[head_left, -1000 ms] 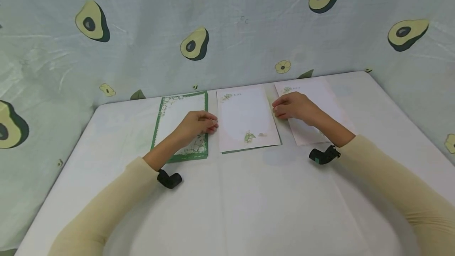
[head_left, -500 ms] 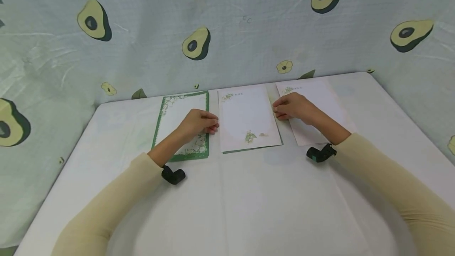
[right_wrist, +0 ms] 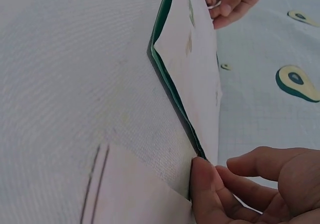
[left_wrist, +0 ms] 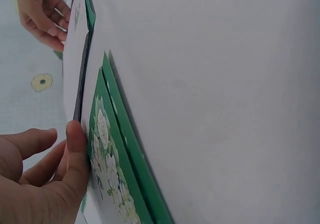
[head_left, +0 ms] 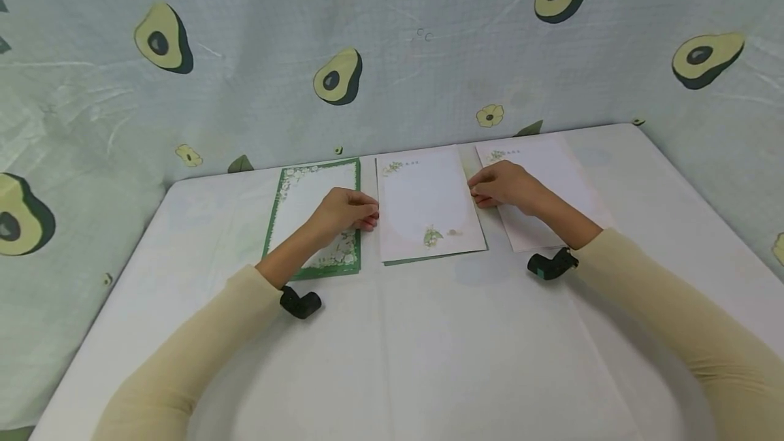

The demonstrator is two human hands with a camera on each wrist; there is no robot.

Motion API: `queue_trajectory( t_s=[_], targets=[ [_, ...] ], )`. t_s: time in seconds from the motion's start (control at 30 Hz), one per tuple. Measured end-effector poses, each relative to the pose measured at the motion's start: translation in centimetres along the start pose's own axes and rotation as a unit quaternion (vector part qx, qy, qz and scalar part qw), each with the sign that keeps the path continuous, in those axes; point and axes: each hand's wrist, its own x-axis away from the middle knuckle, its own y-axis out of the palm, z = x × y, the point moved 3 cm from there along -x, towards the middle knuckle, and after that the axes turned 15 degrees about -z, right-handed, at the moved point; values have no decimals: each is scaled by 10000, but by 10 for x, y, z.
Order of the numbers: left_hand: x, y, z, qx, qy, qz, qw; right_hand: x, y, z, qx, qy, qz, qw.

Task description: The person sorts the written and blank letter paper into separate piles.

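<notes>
Side by side lie three sets of paper. The middle one, a pale sheet (head_left: 419, 203) with leafy flower prints, shows a green edge beneath it. My left hand (head_left: 343, 215) is at its left edge, over the right side of the green-bordered floral paper (head_left: 315, 189). In the left wrist view the left thumb stands apart from the fingers (left_wrist: 75, 154), whose tips are at the middle sheet's edge. My right hand (head_left: 508, 186) is at the opposite edge, over part of the right-hand pale paper (head_left: 542, 169). Its thumb, too, is apart from its fingers (right_wrist: 205, 181).
A white cloth covers the table (head_left: 429, 346). Behind it hangs a pale curtain (head_left: 245, 53) printed with avocados and flowers. Black wrist cameras sit under the left (head_left: 300, 303) and right (head_left: 551, 264) cuffs.
Both hands keep their places at the middle paper's edges. The left wrist has shifted slightly forward and right, the right wrist slightly left. The papers look unmoved.
</notes>
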Motion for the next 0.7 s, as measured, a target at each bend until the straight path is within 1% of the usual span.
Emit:
queue_trajectory(
  t_s=[0.2, 0.33, 0.5, 0.63, 0.7],
  targets=[
    [-1, 1, 4, -480, 113, 126, 9987, 3, 1, 0, -197, -121, 36, 9997],
    [-5, 2, 5, -556, 185, 270, 9979, 2, 1, 1, -292, -269, 187, 9990],
    [-9, 4, 6, -371, 237, 412, 9982, 0, 3, 0, -247, -484, 457, 9975],
    [-9, 6, 6, -4, 310, 476, 9984, -2, 4, 0, -165, -571, 557, 9967],
    [-9, 7, 7, 104, 312, 519, 9981, -3, 4, 1, -164, -581, 596, 9964]
  ],
)
